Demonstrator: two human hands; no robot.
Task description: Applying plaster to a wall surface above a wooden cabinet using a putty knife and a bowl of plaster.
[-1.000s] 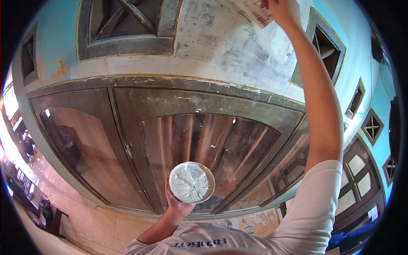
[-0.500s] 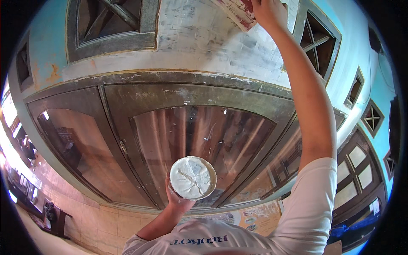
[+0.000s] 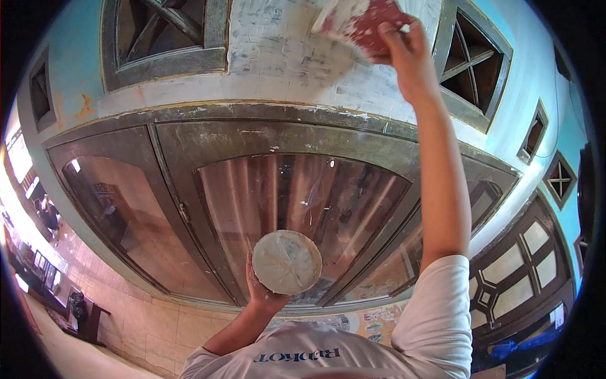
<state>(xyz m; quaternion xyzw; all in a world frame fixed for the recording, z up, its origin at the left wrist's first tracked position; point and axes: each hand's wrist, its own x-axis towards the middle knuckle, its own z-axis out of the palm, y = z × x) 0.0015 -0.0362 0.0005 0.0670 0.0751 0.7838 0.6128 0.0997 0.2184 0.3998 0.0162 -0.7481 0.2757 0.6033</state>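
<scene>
My left hand (image 3: 262, 293) supports a round tub (image 3: 287, 263) of creased white putty at chest height, its fingers wrapped round the near left side. High up at the right, my right hand (image 3: 411, 60) grips a dark red putty spreader (image 3: 371, 30) between thumb and fingers. White putty smears the spreader's face and edge. Behind it stands the wall (image 3: 278, 60), coated with streaky white patches over grey; I cannot tell whether the spreader touches it.
Below the coated wall is a dark wooden window frame (image 3: 303, 129) with curtained glass. Square vents with crossed bars flank the patch, a left vent (image 3: 167, 35) and a right vent (image 3: 473, 63). A tiled floor (image 3: 145, 328) and a small dark table (image 3: 93, 322) lie lower left.
My right hand has come down and a little right, bringing the spreader lower and turning its red face into view. The left hand and tub stay nearly in place.
</scene>
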